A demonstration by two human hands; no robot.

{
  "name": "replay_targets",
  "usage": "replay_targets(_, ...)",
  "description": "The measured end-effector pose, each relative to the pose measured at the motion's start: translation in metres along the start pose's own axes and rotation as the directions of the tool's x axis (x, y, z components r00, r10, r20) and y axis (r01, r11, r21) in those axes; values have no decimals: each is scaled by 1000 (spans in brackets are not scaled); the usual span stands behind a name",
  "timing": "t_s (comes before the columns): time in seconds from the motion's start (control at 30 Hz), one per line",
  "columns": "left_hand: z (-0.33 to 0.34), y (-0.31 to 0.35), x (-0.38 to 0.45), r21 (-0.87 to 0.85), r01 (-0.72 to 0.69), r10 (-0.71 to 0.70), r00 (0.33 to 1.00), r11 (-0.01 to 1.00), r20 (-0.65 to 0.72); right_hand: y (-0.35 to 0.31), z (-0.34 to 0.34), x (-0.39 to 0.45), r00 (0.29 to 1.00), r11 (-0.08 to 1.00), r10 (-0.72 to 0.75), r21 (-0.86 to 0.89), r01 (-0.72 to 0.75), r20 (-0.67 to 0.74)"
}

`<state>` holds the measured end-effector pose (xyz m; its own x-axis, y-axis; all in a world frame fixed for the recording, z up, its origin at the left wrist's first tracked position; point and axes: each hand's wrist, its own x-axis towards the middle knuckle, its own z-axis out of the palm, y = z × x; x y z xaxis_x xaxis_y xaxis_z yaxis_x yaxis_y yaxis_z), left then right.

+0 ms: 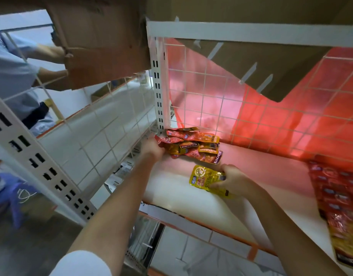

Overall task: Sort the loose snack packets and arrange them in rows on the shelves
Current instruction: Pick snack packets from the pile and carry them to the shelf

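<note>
Your left hand (152, 149) reached to the back left corner of the white shelf (171, 188), where its fingers were curled onto the near left edge of a loose pile of red and orange packets (191, 145). The fingertips were hidden against the packets, so how firmly that grip closed cannot be told beyond the curl onto the pile's edge. The pile lay heaped, packets overlapping at odd angles, pressed up against the slotted upright (158, 86) and the wire grid back panel (241, 108), with red sheeting glowing behind the grid.

Your right hand (232, 180) was nearer to you, towards the middle of the shelf. Its grip was pinching a yellow packet (204, 179), thumb on top and fingers underneath at the packet's right end. The packet lay roughly flat, just above or on the shelf surface; which of the two cannot be told. It sat just in front of the red pile, apart from it.

On the right side of the same shelf a row of red packets (335, 196) ran from the back towards the front edge, overlapping one another in a line, well apart from both hands.

Above, a cardboard box (103, 36) stood on the upper level. To the far left, beyond the wire side panel (88, 136), another person in a pale blue top (10, 76) had hands on that cardboard.
</note>
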<state>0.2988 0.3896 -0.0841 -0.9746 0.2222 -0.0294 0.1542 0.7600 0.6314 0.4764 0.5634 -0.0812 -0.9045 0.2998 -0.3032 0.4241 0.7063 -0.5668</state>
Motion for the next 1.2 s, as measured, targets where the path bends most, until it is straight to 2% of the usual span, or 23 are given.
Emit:
replay_targets(0.1, 3, -5, -12, -140, 30, -29, 1000, 990, 9, 0, -2, -9, 1000, 997, -26, 67, 26, 8)
replay_targets(0.23, 4, 4, -36, -286, -69, 16, 983, 956, -182, 5, -1, -18, 999, 980, -25, 198, 33, -45)
replay_targets(0.4, -1, 17, -57, -553, -132, -9, 969, 823, -246, 7, -2, -27, 994, 915, -70, 392, 96, -80)
replay_targets(0.47, -6, 22, -66, -701, -108, -60, 976, 705, -211, 9, -2, -32, 995, 867, -82, 488, 103, -65)
replay_targets(0.53, -9, 24, -76, -851, -47, -87, 990, 524, -109, 12, -1, -36, 994, 804, -103, 586, 104, -36)
replay_targets(0.6, -8, 24, -85, -936, 40, -115, 993, 349, -1, 14, 2, -40, 991, 730, -135, 676, 105, -9)
replay_targets(0.67, -5, 23, -94, -965, 118, -153, 985, 236, 83, 15, 5, -44, 988, 648, -154, 757, 90, 14)
replay_targets(0.83, 5, 19, -111, -956, 180, -212, 968, 231, 131, 10, 15, -49, 993, 475, -118, 879, 53, 4)
replay_targets(0.97, 12, 18, -114, -934, 283, -297, 931, 216, 213, 0, 22, -51, 998, 411, -59, 912, -5, 32)
replay_targets(1.0, 13, 19, -117, -921, 330, -280, 922, 207, 268, -2, 23, -52, 997, 410, -60, 912, -11, 39)
replay_targets(1.1, 11, 27, -126, -879, 429, -108, 903, 210, 415, -9, 25, -56, 999, 404, -15, 914, -36, 46)
replay_targets(1.2, 12, 32, -131, -847, 497, -117, 868, 189, 483, -12, 26, -56, 996, 318, 38, 944, -85, 77)
